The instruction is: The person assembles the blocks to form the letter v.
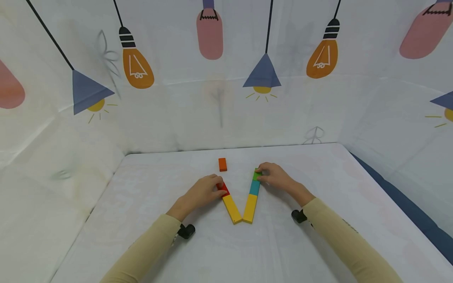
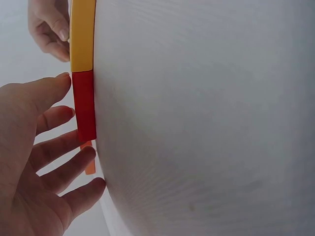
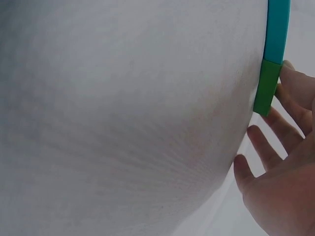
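Note:
Two rows of flat blocks meet at their near ends in a V on the table. A long yellow block (image 1: 232, 209) and a red block (image 1: 225, 189) make up the left row. The right row runs from a yellow block (image 1: 250, 209) through a teal block (image 1: 254, 187) to a green block (image 1: 256, 175) at its far end. My left hand (image 1: 202, 192) pinches the red block (image 2: 84, 105) with thumb and fingertips. My right hand (image 1: 277, 177) holds the green block (image 3: 267, 87) between thumb and index finger; the other fingers spread beside it.
A loose orange block (image 1: 222, 164) lies beyond the left row. The white-covered table (image 1: 276, 251) ends at a printed cloth backdrop (image 1: 184, 114). Small black wrist devices, one at each sleeve (image 1: 152, 243), hang close to the table.

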Motion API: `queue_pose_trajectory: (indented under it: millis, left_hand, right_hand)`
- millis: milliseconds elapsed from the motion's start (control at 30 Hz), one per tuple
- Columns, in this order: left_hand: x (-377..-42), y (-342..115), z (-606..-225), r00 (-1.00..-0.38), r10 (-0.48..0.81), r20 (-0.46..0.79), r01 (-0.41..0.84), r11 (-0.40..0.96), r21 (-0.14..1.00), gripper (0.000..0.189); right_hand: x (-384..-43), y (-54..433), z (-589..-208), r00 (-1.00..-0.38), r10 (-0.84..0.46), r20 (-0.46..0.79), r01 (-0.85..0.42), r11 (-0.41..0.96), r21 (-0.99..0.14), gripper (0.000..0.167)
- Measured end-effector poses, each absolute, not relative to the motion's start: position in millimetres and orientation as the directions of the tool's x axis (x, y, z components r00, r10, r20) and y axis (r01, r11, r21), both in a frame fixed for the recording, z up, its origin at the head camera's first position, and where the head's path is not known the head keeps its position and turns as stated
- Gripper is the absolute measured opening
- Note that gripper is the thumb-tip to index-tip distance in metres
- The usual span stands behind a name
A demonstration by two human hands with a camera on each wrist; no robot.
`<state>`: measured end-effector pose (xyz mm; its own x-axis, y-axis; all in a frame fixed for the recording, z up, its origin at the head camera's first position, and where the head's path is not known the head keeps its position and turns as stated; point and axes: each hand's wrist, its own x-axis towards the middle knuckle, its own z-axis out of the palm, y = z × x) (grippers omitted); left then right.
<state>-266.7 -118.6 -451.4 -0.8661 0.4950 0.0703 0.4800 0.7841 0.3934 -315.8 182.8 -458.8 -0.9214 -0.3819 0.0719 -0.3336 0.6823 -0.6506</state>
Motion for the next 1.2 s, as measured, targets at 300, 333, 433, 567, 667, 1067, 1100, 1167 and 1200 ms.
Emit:
queue_pose_trajectory:
  millis: [300,333,433,567,667,1067,1100,1167,1200]
  left_hand:
    - [-268,-118,-452,-0.866,0.496,0.069,0.480,0.783,0.396,0.021]
    - [-269,-119,-453,-0.867,0.494,0.067,0.478,0.785,0.394,0.022]
    - [-270,-119,-454,-0.869,0.491,0.061,0.472,0.786,0.399,0.022]
    - [-271,-122,-455,-0.873,0.486,0.052,0.461,0.782,0.419,0.024]
    - [-273,-124,-455,-0.879,0.474,0.054,0.448,0.781,0.436,0.026]
    - [-280,-124,-452,-0.878,0.472,0.074,0.454,0.776,0.437,0.026]
    - [-281,-124,-451,-0.878,0.474,0.073,0.455,0.777,0.435,0.026]
    - [-283,-124,-452,-0.876,0.477,0.074,0.460,0.778,0.429,0.025]
    - [-284,-124,-452,-0.873,0.481,0.074,0.464,0.777,0.425,0.024]
  right_hand:
    - [-316,183,-459,-0.920,-0.386,0.070,-0.337,0.685,-0.646,0.031]
    - [-317,183,-459,-0.921,-0.384,0.067,-0.333,0.685,-0.648,0.031]
    - [-317,184,-459,-0.922,-0.381,0.065,-0.328,0.683,-0.653,0.031]
    - [-318,185,-461,-0.921,-0.384,0.068,-0.331,0.678,-0.656,0.031]
    - [-319,186,-462,-0.918,-0.389,0.072,-0.337,0.673,-0.659,0.031]
    - [-318,185,-460,-0.919,-0.389,0.070,-0.338,0.680,-0.650,0.030]
    - [-319,186,-461,-0.919,-0.387,0.069,-0.336,0.681,-0.650,0.030]
    - [-319,186,-461,-0.919,-0.387,0.069,-0.335,0.679,-0.654,0.031]
    - [-320,186,-462,-0.919,-0.387,0.070,-0.336,0.679,-0.653,0.031]
